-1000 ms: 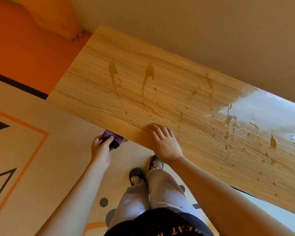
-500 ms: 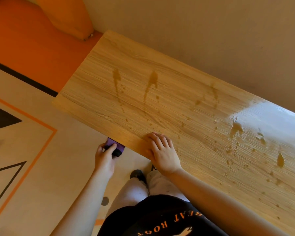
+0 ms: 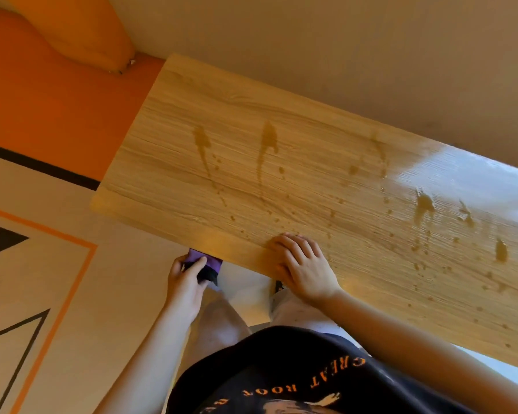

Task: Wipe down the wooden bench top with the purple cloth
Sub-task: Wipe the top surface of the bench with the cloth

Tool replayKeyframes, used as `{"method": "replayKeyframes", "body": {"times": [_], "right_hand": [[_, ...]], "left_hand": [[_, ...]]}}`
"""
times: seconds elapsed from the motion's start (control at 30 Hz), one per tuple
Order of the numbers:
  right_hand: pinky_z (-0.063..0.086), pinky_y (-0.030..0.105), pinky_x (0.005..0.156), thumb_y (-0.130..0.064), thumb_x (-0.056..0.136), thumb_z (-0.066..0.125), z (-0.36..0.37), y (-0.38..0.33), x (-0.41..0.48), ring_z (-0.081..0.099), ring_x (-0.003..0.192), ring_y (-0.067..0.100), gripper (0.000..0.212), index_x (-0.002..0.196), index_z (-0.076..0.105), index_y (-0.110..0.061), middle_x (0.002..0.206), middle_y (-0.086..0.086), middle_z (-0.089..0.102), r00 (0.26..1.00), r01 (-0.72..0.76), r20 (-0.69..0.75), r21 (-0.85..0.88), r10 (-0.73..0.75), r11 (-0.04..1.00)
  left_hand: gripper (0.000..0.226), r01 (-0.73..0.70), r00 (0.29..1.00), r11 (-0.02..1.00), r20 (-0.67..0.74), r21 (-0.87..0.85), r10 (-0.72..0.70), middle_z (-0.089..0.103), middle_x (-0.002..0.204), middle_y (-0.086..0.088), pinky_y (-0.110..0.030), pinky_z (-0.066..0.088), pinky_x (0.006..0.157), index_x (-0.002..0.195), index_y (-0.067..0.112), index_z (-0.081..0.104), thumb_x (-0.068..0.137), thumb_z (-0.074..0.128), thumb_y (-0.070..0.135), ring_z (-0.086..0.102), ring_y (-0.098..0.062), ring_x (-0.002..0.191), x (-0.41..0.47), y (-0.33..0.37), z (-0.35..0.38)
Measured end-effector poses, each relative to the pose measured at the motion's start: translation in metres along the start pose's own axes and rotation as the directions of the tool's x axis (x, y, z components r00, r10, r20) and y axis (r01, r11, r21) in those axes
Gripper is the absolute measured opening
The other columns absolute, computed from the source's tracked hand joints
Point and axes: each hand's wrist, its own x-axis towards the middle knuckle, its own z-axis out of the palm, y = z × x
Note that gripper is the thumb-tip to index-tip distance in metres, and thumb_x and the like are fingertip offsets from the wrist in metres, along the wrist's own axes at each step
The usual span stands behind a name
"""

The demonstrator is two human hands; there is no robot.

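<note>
With the left hand (image 3: 183, 283) closed around the purple cloth (image 3: 205, 262) just below the bench top (image 3: 281, 180) edge and the right hand (image 3: 304, 268) flat and empty on it, she should lift the cloth onto the brown splashes (image 3: 266, 138) and press firmly.

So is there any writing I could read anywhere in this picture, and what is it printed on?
"GREAT ROOT" in orange capitals, seen upside down, on the person's black T-shirt.
A further word after "ROOT" on the same shirt: cut off by the picture's edge, unreadable.
No text shows on the stained wooden bench top, the purple cloth or the floor.
</note>
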Motion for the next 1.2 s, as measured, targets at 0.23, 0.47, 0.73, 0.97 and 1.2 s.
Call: {"method": "replayKeyframes", "body": {"times": [0.23,0.47,0.73,0.97,1.2], "right_hand": [[0.035,0.034,0.094,-0.044,0.089,0.043,-0.022,-0.022,0.021,0.047,0.112,0.023,0.043,0.121,0.054,-0.018,0.120,0.003,0.058,0.990,-0.126,0.066,-0.031,0.128,0.992],[0.035,0.034,0.090,-0.034,0.088,0.043,-0.004,-0.126,0.141,0.044,0.109,0.023,0.035,0.114,0.057,-0.014,0.119,0.005,0.058,1.000,0.017,-0.015,0.109,-0.015,0.994],[0.038,0.042,0.103,-0.021,0.090,0.056,0.027,-0.148,0.200,0.045,0.126,0.030,0.040,0.127,0.051,-0.007,0.137,0.010,0.050,0.998,0.002,0.064,0.050,-0.005,0.999],[0.029,0.038,0.105,-0.029,0.096,0.042,0.040,-0.148,0.198,0.035,0.130,0.025,0.038,0.129,0.047,-0.011,0.139,0.007,0.048,0.999,0.018,0.041,0.011,-0.018,1.000],[0.023,0.036,0.108,-0.030,0.094,0.043,0.039,-0.145,0.200,0.034,0.133,0.024,0.041,0.131,0.047,-0.012,0.142,0.005,0.045,0.998,0.016,0.066,0.006,-0.016,1.000]], "left_hand": [[0.037,-0.046,0.997,0.996,-0.069,-0.082,0.040,0.051,0.128,-0.016,-0.033,0.050,0.078,0.128,0.008,0.047,0.092,0.056,0.003,0.052,-0.030,0.116,0.045,0.089,-0.044],[0.014,-0.023,0.990,0.988,0.140,0.156,0.001,0.059,0.113,-0.022,-0.044,0.050,0.088,0.099,0.008,0.050,0.090,0.058,0.000,0.060,-0.033,0.103,0.023,0.064,-0.038],[0.015,-0.035,0.999,0.999,0.039,-0.019,0.036,0.060,0.108,-0.015,-0.032,0.051,0.069,0.100,0.012,0.053,0.089,0.060,0.003,0.060,-0.029,0.099,0.071,0.125,-0.077],[0.015,-0.125,0.989,0.992,-0.084,-0.006,0.124,0.058,0.102,-0.007,-0.034,0.053,0.079,0.094,0.017,0.051,0.091,0.059,0.005,0.060,-0.019,0.094,0.084,0.154,-0.087],[0.016,-0.136,0.985,0.989,-0.101,0.063,0.142,0.058,0.096,-0.005,-0.029,0.050,0.067,0.087,0.016,0.051,0.089,0.062,0.005,0.060,-0.017,0.091,0.077,0.147,-0.083]]}}
